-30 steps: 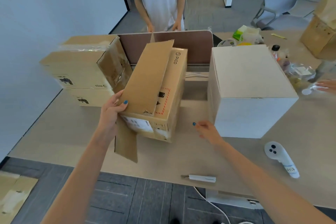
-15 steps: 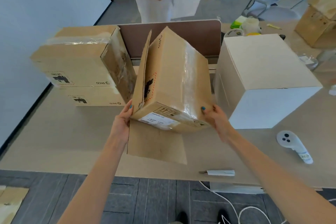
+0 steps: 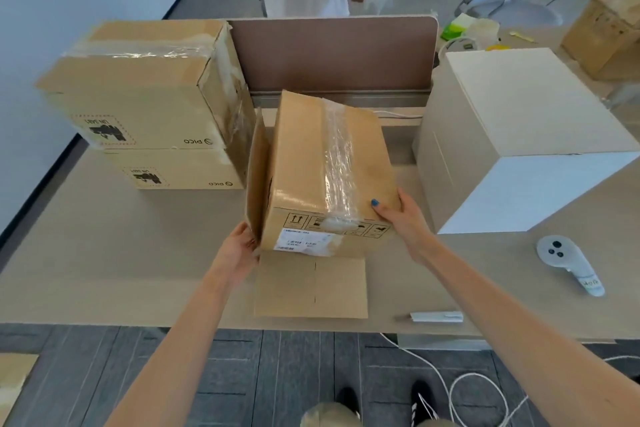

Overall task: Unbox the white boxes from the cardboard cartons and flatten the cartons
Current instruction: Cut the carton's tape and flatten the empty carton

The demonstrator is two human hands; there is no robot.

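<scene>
Opened carton (image 3: 322,177), mid-table, near the front edge. A second ago it lay on its side with one flap raised. It has since been rolled toward the person and now sits with its taped seam (image 3: 337,163) facing up.

One flap (image 3: 311,288) lies flat on the table (image 3: 104,253), reaching the front edge, and another flap (image 3: 258,170) stands upright on the carton's left side.

The left hand (image 3: 239,248) holds the near left corner at the base of the upright flap. The right hand (image 3: 398,215), free on the table a second ago, now grips the near right corner with its thumb over the top face.

The white box (image 3: 519,135) stands apart toward the right edge, so this carton is probably empty. The upturned seam suggests the remaining tape is next to be slit before flattening. A cutter (image 3: 436,316) lies near the front edge, right of the carton.

Two stacked cartons (image 3: 138,97), still sealed, wait at the back left corner against the divider panel (image 3: 332,52).
</scene>
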